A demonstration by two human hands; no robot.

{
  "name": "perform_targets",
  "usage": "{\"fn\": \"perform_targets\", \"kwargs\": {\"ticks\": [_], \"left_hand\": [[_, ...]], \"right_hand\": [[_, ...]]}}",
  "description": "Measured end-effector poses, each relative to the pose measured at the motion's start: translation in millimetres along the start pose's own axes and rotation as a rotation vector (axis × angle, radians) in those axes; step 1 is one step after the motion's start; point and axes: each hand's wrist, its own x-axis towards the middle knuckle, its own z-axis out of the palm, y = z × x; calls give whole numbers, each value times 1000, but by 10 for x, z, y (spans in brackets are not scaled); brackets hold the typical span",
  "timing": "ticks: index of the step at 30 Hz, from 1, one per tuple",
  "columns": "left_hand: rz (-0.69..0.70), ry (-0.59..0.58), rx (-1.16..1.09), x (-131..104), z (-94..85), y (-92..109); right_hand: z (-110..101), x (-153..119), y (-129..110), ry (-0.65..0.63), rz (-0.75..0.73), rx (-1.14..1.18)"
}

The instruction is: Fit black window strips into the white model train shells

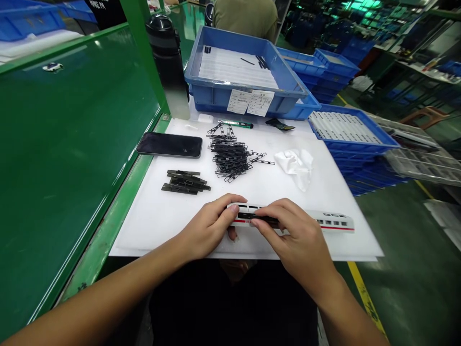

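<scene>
I have the left hand (207, 229) clamped on the left end of the shell (333, 222), near the worktop's (144, 221) front edge. My right hand (300, 235) pinches the strip (246, 216) at its side. Farther back lie the frames (230, 157); the phone (171, 145) rests by the left edge.

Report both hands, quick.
Left hand: closed on a long white train-car shell with a red stripe.
Right hand: closed on a thin black strip against its side.
</scene>
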Motion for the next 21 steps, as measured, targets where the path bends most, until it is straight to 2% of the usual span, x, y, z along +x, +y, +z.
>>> {"fn": "perform_targets", "kwargs": {"ticks": [5, 11, 15, 18, 21], "left_hand": [[-4, 20, 5, -8, 13, 20], [-60, 61, 54, 9, 53, 62], [-68, 78, 49, -1, 63, 73], [-64, 71, 82, -24, 53, 67], [-40, 52, 126, -39, 38, 73]], "right_hand": [[1, 6, -11, 5, 32, 3], [39, -7, -30, 36, -20, -55], [-80, -28, 96, 61, -19, -145], [-317, -23, 273, -63, 92, -103], [-554, 31, 395, -320, 182, -102]]}}
